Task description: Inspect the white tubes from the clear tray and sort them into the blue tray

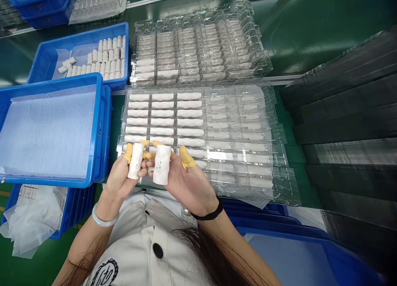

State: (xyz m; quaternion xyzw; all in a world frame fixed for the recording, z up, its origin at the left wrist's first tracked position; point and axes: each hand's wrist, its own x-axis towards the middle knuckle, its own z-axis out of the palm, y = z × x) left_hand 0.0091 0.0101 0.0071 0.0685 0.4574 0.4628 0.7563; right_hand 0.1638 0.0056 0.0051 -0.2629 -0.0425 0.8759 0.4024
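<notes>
My left hand (119, 174), with yellow finger cots on its thumb and fingertips, is closed around a white cylinder (135, 162) with small dark marks. A second, slightly larger white cylinder (161, 165), also dark-marked, lies across the fingers of my right hand (189, 182). The right thumb, in a yellow cot, stands away from it. Both cylinders are roughly upright, side by side and apart. They are over the near edge of a clear plastic tray (279, 187), whose left columns hold rows of white pieces (189, 112). A translucent sheet (242, 129) covers its right columns.
Behind the tray stands a stack of clear trays (260, 58). A blue bin (40, 50) at the back left holds many white cylinders (108, 56). Nearer left is a blue bin (98, 133) lined with white sheet. Dark stacked material (350, 104) rises at right.
</notes>
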